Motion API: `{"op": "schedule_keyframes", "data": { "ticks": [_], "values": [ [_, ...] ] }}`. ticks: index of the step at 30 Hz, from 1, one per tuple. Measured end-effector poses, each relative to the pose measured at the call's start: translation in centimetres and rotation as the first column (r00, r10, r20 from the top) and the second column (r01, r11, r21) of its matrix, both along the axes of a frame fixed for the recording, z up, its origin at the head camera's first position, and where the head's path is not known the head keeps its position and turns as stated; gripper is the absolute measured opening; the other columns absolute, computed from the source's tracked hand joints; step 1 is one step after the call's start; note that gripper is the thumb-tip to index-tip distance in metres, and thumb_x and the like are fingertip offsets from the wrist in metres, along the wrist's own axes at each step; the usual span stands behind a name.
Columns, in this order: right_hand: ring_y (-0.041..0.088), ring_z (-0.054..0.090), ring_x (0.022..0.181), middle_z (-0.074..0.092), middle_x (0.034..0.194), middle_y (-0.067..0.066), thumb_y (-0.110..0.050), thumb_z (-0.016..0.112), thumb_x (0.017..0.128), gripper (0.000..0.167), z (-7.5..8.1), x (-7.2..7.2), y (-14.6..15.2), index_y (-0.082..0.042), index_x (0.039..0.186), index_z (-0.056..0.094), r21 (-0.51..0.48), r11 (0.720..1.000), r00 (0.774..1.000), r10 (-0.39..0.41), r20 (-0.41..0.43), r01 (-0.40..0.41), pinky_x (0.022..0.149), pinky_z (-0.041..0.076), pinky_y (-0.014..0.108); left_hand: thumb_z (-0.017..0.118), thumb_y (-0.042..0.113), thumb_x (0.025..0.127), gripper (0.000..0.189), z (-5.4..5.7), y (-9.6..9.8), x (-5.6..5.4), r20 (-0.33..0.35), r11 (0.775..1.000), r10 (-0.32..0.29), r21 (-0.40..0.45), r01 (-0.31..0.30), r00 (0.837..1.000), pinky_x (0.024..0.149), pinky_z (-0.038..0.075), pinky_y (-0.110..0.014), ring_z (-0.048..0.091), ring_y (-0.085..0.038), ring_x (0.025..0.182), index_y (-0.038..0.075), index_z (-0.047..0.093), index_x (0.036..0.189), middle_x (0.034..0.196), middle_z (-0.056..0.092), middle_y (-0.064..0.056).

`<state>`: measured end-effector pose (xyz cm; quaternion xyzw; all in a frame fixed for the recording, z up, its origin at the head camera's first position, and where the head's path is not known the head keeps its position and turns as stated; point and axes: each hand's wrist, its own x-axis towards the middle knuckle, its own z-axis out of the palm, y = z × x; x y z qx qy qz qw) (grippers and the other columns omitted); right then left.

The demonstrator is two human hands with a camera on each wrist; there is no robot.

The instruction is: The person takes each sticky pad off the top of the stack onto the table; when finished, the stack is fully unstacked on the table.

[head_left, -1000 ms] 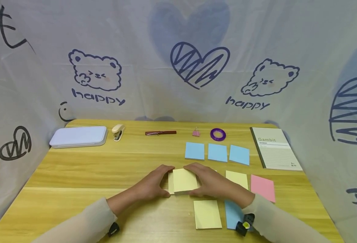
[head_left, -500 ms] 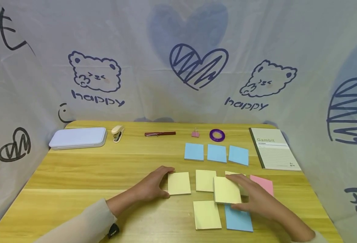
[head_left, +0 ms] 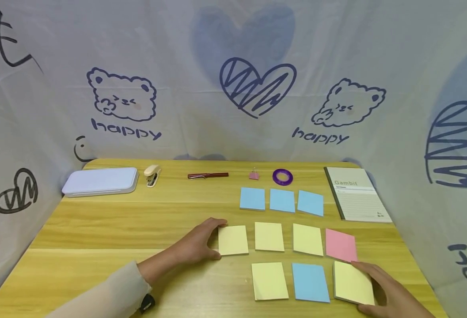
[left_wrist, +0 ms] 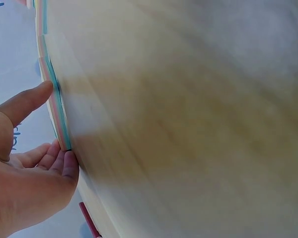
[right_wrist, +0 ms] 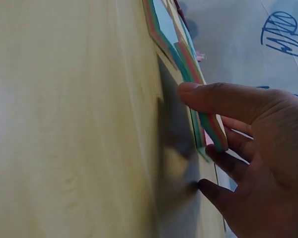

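At the left end of the middle row, a yellow sticky note pad (head_left: 233, 240) lies flat on the table. My left hand (head_left: 195, 245) holds it by its left side, thumb on the near edge and fingers on the far one. Its layered coloured edge (left_wrist: 58, 109) shows in the left wrist view. At the front right, my right hand (head_left: 392, 291) pinches a second yellow sticky note pad (head_left: 352, 282), right of a blue pad (head_left: 310, 282). In the right wrist view that pad (right_wrist: 208, 121) is tilted, with a shadow on the table beneath.
Two yellow pads (head_left: 269, 236) (head_left: 308, 239) and a pink pad (head_left: 341, 244) share the middle row. Another yellow pad (head_left: 269, 281) lies in front. Behind are blue pads (head_left: 252, 198), a notebook (head_left: 358, 194), purple tape (head_left: 282, 176), a binder clip (head_left: 254, 175), pen (head_left: 208, 175), stapler (head_left: 152, 175) and white case (head_left: 100, 181).
My right hand has lifted the upper yellow pad off the one at my left hand and carried it right and toward me, beside the front blue pad. My left hand has stayed in place.
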<state>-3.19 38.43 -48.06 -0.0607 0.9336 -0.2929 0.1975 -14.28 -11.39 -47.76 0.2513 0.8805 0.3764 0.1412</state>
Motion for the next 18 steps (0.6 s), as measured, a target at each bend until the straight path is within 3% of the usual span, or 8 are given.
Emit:
{"op": "schedule_keyframes", "data": {
  "ticks": [5,10,15,18],
  "values": [
    [0.046,0.051,0.129,0.048,0.148,0.024,-0.05,0.088,0.077,0.102,-1.3,1.1,1.3,-0.006,0.154,0.039,0.008,1.0,0.999,-0.02,0.045,0.019,0.101,0.047,0.066,0.09,0.007,0.079,0.082,-0.1,0.1,0.0,0.006,1.0,-0.004,-0.005,0.004,1.0,0.116,0.039,-0.053,0.047,-0.036,0.14,-0.001,0.046,0.149,0.145,0.052,-0.017],
    [0.046,0.05,0.129,0.047,0.149,0.025,-0.052,0.087,0.078,0.101,-1.6,1.5,1.7,-0.007,0.154,0.039,0.033,0.999,1.0,0.018,0.026,-0.019,0.097,0.046,0.071,0.09,0.007,0.079,0.083,-0.3,0.4,-0.1,0.005,1.0,-0.007,-0.007,0.007,1.0,0.116,0.039,-0.053,0.047,-0.036,0.139,0.0,0.046,0.149,0.145,0.052,-0.017],
    [0.045,0.051,0.129,0.049,0.147,0.022,-0.052,0.085,0.08,0.094,0.3,0.8,0.8,-0.01,0.153,0.042,0.023,1.0,0.996,0.015,0.088,-0.017,0.096,0.046,0.073,0.089,0.007,0.08,0.083,-0.3,0.3,0.2,0.023,1.0,-0.002,-0.015,0.003,1.0,0.117,0.038,-0.053,0.045,-0.036,0.141,0.001,0.045,0.15,0.148,0.051,-0.016],
    [0.045,0.054,0.127,0.052,0.143,0.019,-0.052,0.085,0.079,0.09,1.9,-0.2,-0.5,-0.01,0.15,0.047,0.086,0.996,0.999,-0.004,0.034,0.001,0.095,0.048,0.07,0.088,0.008,0.082,0.083,-0.3,0.2,0.4,0.037,1.0,-0.004,-0.013,0.004,0.999,0.117,0.038,-0.053,0.044,-0.036,0.143,0.002,0.043,0.151,0.15,0.049,-0.016]
  ]
}}
